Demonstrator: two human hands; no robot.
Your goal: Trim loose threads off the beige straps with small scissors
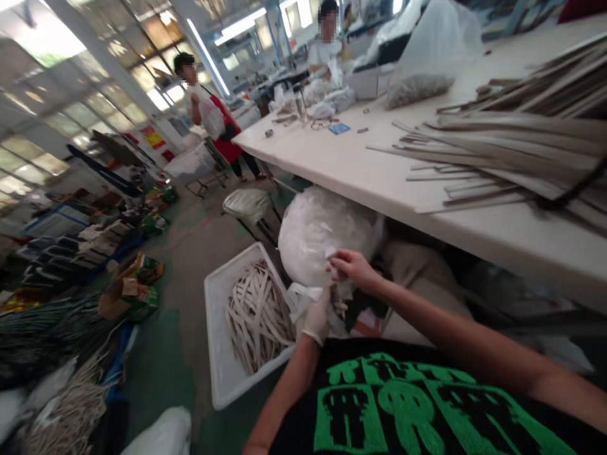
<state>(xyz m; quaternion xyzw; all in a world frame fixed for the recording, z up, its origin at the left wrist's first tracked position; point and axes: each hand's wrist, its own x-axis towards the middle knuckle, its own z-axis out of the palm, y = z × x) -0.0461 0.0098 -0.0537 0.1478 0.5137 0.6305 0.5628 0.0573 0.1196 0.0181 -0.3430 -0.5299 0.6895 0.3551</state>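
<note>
My right hand [353, 268] is raised with its thumb and fingers pinched together. A small white piece [331, 251], too blurred to identify, shows at its fingertips. Lower and to the left, my left hand [320, 313] seems to wear a pale glove with a cuff at the wrist. It is closed around a crumpled clear plastic bag [303, 296], though its fingers are mostly hidden. Just beyond both hands bulges a big round translucent sack [317, 234] with white contents. A white plastic bin [215, 354] holding flat beige strips [258, 316] stands beside my left arm.
A long white table [341, 164] runs along the right, its edge above my right arm. Bundled beige strips [512, 145] and a clear bag [431, 57] lie on it. A covered stool [249, 205] stands ahead. Piled goods line the left; two people are farther back.
</note>
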